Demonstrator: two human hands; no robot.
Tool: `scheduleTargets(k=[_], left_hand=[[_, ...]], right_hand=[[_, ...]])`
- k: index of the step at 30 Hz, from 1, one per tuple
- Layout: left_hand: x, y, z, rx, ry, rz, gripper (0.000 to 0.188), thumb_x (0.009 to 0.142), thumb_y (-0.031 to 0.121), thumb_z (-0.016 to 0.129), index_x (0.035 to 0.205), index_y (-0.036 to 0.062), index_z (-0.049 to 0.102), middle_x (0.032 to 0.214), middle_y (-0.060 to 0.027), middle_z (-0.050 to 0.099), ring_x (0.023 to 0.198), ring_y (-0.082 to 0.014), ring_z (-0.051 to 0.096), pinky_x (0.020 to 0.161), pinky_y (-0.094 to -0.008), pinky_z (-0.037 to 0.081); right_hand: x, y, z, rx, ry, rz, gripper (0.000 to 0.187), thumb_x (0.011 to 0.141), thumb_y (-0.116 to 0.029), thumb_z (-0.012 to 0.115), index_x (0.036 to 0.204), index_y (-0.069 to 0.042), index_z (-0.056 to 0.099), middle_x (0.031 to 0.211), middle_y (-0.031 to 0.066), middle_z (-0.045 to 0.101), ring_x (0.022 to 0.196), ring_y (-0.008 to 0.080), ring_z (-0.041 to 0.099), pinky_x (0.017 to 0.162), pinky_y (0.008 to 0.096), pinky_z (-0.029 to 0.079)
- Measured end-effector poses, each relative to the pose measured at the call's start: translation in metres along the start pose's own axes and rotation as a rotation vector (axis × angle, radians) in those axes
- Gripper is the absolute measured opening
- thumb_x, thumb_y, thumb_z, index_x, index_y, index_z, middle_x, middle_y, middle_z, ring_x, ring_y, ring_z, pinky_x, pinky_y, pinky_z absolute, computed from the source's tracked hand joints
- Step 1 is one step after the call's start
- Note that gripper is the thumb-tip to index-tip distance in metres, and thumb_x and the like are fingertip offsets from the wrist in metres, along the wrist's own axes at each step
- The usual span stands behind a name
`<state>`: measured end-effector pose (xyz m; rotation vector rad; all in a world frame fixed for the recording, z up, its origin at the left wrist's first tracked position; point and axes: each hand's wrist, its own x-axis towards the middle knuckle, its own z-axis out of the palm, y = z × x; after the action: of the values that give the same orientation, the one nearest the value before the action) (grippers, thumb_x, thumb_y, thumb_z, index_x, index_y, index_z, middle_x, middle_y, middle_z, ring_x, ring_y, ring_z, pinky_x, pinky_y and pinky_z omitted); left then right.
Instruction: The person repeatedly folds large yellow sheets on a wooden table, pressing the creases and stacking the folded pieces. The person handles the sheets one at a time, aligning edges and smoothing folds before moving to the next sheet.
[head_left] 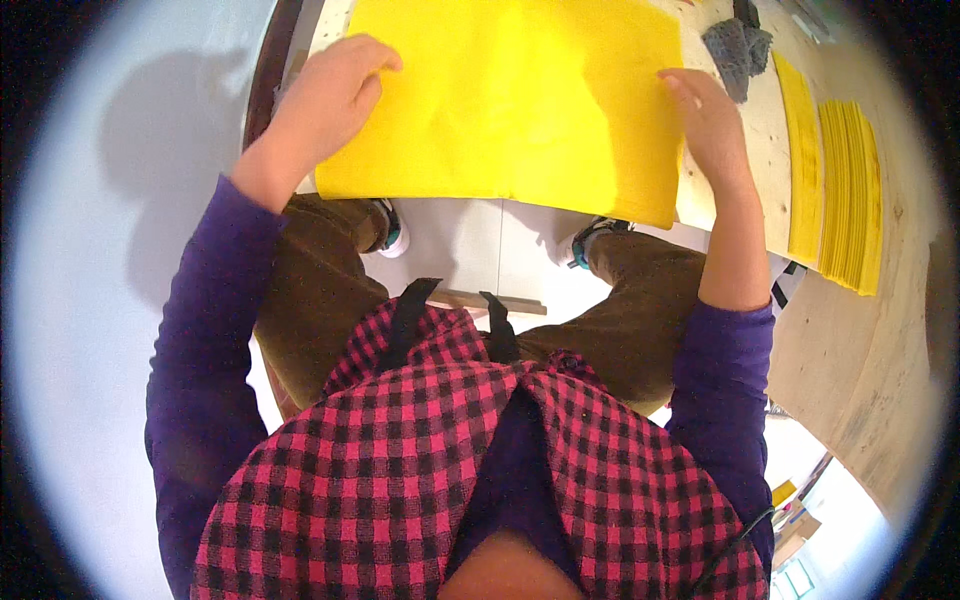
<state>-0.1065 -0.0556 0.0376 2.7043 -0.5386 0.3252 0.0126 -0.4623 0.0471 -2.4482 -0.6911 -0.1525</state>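
Observation:
A broad yellow cloth (500,100) lies spread on the table in front of me, its near edge hanging at the table's front. My left hand (335,95) is over its left edge, fingers loosely bent and the thumb apart from them, with nothing seen in it. At the right edge, my right hand (708,125) has its fingertips near the cloth, thumb and fingers apart. Whether those fingertips touch the cloth I cannot tell.
A crumpled grey mesh cloth (738,55) lies beyond my right hand. Farther right are a yellow strip (800,160) and a stack of folded yellow cloths (850,195) on the wooden tabletop (840,350). A white wall (90,250) stands close on the left.

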Motion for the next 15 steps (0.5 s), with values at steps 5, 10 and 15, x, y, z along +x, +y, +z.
scheduleTargets(k=[5,10,15], left_hand=[[0.012,0.002,0.006,-0.015,0.000,-0.059,0.023,0.084,0.001,0.048,0.105,0.0007,0.057,0.108,-0.0181,0.058,0.107,-0.0363,0.055,0.097,-0.0406,0.042],[0.014,0.003,-0.002,0.016,-0.006,-0.090,0.022,0.088,0.005,0.050,0.107,0.0036,0.061,0.111,-0.0155,0.061,0.106,-0.0340,0.057,0.097,-0.0407,0.044],[-0.002,0.003,0.005,0.129,-0.011,-0.019,0.022,0.089,0.006,0.049,0.107,0.0041,0.061,0.112,-0.0151,0.061,0.105,-0.0344,0.058,0.096,-0.0404,0.045]], right_hand=[[0.025,0.013,0.020,-0.202,0.007,-0.056,0.034,0.094,-0.032,0.053,0.106,-0.003,0.065,0.111,0.0171,0.063,0.107,0.0354,0.057,0.092,0.0404,0.045],[0.024,0.010,0.006,-0.201,0.125,-0.006,0.035,0.094,-0.033,0.051,0.107,-0.003,0.065,0.113,0.0171,0.063,0.108,0.0352,0.057,0.093,0.0420,0.044],[0.009,-0.004,0.010,-0.145,-0.074,0.028,0.037,0.094,-0.034,0.052,0.107,-0.002,0.066,0.111,0.0161,0.064,0.106,0.0349,0.059,0.093,0.0433,0.045]])
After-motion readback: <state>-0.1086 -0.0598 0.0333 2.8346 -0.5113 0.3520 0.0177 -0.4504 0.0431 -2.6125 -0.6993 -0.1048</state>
